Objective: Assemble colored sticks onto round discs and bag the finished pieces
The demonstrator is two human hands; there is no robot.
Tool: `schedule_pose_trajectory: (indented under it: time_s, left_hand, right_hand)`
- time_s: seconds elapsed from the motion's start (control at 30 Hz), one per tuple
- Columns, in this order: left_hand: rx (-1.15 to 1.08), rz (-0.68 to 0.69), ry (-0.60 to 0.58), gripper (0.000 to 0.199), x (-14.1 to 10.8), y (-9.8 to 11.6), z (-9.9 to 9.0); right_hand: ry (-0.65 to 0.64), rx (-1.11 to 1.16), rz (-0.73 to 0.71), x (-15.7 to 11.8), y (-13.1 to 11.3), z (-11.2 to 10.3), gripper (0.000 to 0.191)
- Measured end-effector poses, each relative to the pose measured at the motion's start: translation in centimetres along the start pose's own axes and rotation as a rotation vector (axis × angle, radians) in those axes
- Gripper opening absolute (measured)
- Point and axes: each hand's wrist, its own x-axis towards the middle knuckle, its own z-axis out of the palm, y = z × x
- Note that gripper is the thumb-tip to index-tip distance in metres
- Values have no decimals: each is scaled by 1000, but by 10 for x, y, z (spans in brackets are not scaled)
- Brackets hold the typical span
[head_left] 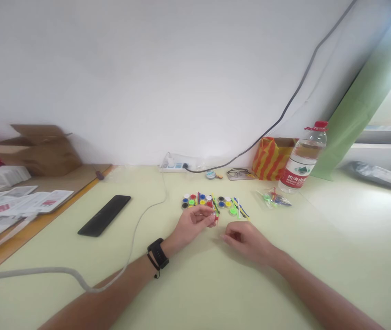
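My left hand (193, 223) is pinched, thumb against fingers, on something small. Red and white bits show at its fingertips, but their kind is too small to tell. Just to its right, my right hand (248, 239) rests near the table surface with its fingers curled in and the thumb and forefinger together. Whatever it holds, if anything, is hidden. Beyond both hands lie several small round coloured discs (221, 205) in black, blue, white, yellow, green and red. Thin coloured strips (241, 208) lie among them. My left hand partly covers the nearer pieces.
A clear bag of small coloured parts (275, 199) lies to the right, before a water bottle (300, 160) and a striped bag (267, 158). A black slab-like object (105, 215) lies left. A pale cable (137, 224) crosses over my left forearm. A power strip (174, 167) sits by the wall.
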Motion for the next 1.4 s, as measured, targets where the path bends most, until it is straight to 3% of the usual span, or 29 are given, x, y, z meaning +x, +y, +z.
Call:
schedule_pose_trajectory:
  time_s: [0.27, 0.53, 1.4]
  left_hand:
    - [-45, -70, 58, 38, 1, 5, -3]
    - [-105, -107, 15, 39, 3, 1, -7]
    - [82, -133, -53, 39, 3, -5, -8]
  right_hand:
    - [30, -197, -53, 0, 2, -7, 25]
    - [5, -217, -51, 0, 2, -7, 24]
    - [-40, -223, 13, 0, -2, -10, 24]
